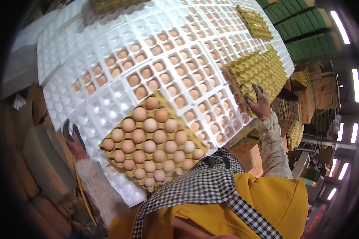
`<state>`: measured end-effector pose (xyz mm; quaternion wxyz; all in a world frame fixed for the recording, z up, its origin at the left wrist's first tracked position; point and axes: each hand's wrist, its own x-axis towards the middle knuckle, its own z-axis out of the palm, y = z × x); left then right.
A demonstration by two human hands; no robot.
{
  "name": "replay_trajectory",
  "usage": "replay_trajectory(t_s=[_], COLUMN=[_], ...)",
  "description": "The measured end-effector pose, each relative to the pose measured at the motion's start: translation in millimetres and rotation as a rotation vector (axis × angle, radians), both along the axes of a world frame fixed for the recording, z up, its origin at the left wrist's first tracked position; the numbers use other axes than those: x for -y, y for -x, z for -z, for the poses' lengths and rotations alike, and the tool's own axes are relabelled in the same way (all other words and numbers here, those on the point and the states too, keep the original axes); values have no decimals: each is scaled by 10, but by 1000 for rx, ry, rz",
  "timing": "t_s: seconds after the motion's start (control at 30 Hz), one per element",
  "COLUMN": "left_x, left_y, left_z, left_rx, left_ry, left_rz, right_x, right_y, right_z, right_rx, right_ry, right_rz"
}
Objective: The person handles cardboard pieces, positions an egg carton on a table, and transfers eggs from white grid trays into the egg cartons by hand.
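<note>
Right in front of me a yellow pulp tray [169, 104] full of brown eggs [149, 146] lies turned cornerwise on white foam egg trays [107, 97]. My left hand [76, 144], its fingertips dark-covered, is at the left edge of the white trays with fingers apart; I see nothing in it. Off to the right, my right hand [260, 104] reaches to the near corner of a stack of yellow pulp trays [263, 69]. Its dark-tipped fingers are spread and appear to touch that corner without closing on it.
Many white cells beyond hold single eggs; those toward the left are bare. Another yellow tray [254, 23] sits at the far right, and a further one [115, 4] at the far edge. Green stacked cartons [297, 28] and cardboard boxes [323, 93] stand on the right.
</note>
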<state>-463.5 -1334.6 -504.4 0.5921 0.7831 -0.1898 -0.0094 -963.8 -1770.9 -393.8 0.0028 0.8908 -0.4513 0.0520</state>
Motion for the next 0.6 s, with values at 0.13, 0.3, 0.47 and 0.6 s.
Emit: replay_trajectory(t_s=[0.13, 0.3, 0.47, 0.6], left_x=[387, 870, 1407, 2287], left_y=[722, 1572, 2733, 3824], left_z=[-554, -1119, -1264, -1129], left_rx=[-88, 96, -4, -79], left_ry=[-142, -160, -4, 15], left_rz=[195, 303, 292, 415], right_x=[162, 293, 590, 606], right_y=[558, 263, 821, 832], right_z=[422, 372, -228, -247], right_rx=[-66, -283, 281, -61], right_ry=[-45, -16, -15, -147], right_rz=[85, 138, -32, -305])
